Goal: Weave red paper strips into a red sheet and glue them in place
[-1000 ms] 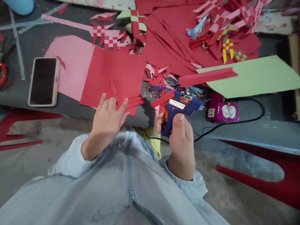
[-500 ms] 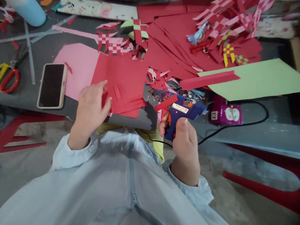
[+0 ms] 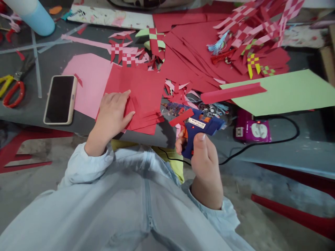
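Observation:
My right hand [image 3: 204,153] is wrapped round the handle of a blue glue gun [image 3: 197,129], whose nozzle points left and whose small red light glows. A short red paper strip [image 3: 181,117] shows against the gun's barrel; whether it is stuck there I cannot tell. Over the left edge of a red paper sheet [image 3: 143,83], my left hand [image 3: 112,113] is open, fingers stretched forward and thumb apart, with nothing seen in it. Several narrow red strips [image 3: 150,118] lie on that sheet, just right of my left thumb.
A phone [image 3: 59,99] and scissors [image 3: 15,89] lie to the left, beside pink paper [image 3: 89,76]. To the right are green paper [image 3: 285,92] and a purple power socket [image 3: 252,129] with a black cord [image 3: 288,139]. Woven red-and-pink pieces [image 3: 240,28] are heaped at the back.
My left hand has moved right, further over the red sheet, its fingers reaching closer to the strips. The glue gun stays in my right hand, nearly still. The view has shifted slightly.

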A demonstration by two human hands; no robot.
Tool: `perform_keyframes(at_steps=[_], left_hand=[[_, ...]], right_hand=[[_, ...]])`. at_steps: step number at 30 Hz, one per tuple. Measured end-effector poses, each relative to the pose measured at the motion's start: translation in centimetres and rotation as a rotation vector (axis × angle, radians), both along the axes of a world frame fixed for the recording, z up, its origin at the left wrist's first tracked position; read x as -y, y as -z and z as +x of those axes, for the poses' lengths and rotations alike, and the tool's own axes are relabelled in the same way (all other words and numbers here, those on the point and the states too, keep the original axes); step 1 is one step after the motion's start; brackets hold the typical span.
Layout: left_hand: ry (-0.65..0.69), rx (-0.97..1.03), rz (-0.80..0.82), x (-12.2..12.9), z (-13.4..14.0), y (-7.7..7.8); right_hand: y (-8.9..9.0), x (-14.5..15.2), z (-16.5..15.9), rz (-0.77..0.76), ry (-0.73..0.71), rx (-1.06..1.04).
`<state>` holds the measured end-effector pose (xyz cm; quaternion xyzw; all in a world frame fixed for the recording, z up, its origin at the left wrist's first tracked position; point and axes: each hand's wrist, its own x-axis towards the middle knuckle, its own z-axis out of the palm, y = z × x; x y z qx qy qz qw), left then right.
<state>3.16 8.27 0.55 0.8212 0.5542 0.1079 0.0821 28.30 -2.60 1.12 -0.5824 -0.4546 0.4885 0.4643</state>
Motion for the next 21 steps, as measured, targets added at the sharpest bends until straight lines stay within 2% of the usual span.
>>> perform_keyframes(at_steps=[9, 21], left_hand=[[0.011, 0.013, -0.047, -0.37, 0.13, -0.40], [0.072, 0.024, -0.030, -0.72, 0.30, -0.72]], right_hand=[[0.07, -0.13, 0.00, 0.000, -0.003, -0.007], [0.43, -0.32, 0.02, 0.005, -0.017, -0.031]])
